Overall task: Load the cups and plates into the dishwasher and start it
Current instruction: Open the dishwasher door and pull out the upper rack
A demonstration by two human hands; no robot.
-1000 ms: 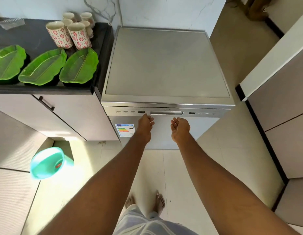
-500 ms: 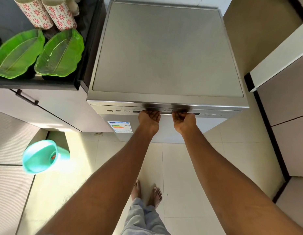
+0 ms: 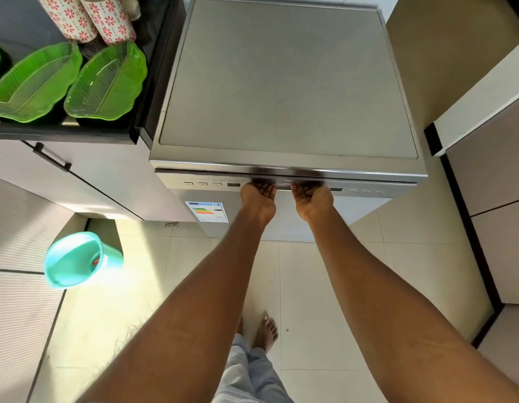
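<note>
A silver dishwasher (image 3: 284, 82) stands in front of me, its door (image 3: 354, 199) just cracked open with a dark gap under the top edge. My left hand (image 3: 259, 196) and my right hand (image 3: 310, 199) both hook palm-up into the recessed door handle (image 3: 284, 183), side by side. On the dark counter (image 3: 17, 27) to the left lie green leaf-shaped plates (image 3: 107, 82) (image 3: 34, 82), and behind them stand white cups with red flowers (image 3: 110, 18) (image 3: 69, 18).
A teal plastic bucket (image 3: 78, 260) sits on the tiled floor at the left, below the counter's cabinet (image 3: 78, 181). Tall beige cabinets (image 3: 490, 170) line the right side. My bare feet (image 3: 267, 330) stand on the tiles in front of the dishwasher.
Both hands rose from just below the control panel into the door handle and gripped it. The door has come slightly away from the top. The camera has moved closer.
</note>
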